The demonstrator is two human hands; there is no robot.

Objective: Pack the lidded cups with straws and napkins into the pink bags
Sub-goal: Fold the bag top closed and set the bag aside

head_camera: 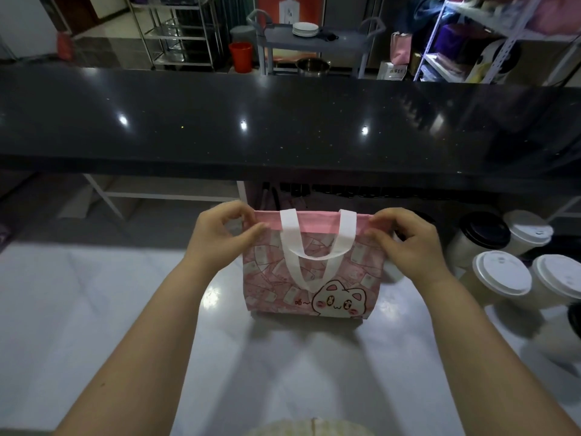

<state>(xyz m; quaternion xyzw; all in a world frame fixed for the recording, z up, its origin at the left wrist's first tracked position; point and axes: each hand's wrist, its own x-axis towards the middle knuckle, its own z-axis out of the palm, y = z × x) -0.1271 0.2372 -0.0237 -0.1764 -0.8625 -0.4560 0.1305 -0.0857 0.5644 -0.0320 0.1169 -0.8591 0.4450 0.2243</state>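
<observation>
Pink bag [309, 278] with a cartoon cat printed low on its front stands upright on the glossy white table [94, 309], in the middle of our view and straight in front of us. Its plain pink top hem is stretched in a straight line from side to side, and we cannot tell from here whether the mouth is open. The near white handle [314, 247] hangs down over the front face in a loop. We hold the pink bag by both ends of that hem: our left hand [224, 237] pinches the left corner, with the curled fingers [242, 213] over the top edge and the thumb on the near face, and our right hand [408, 243] grips the right corner in the same way, its fingers [390, 217] folded over the edge. Both forearms reach in from the bottom of the view. To the right of the bag a group of lidded paper cups stands on the table, apart from our right wrist: a black-lidded cup [482, 234] at the back with a white-lidded cup [528, 229] just beside it, and two more white-lidded cups [501, 275] [558, 278] nearer to us, close together. Beyond the table a dark speckled counter ledge [283, 121] runs across the whole view, with lights reflected in it. Behind it we see a grey cart [345, 42] carrying a stack of white plates [305, 29], a red bucket [240, 56], a steel pot [313, 67] and metal shelving [176, 33] on the floor
</observation>
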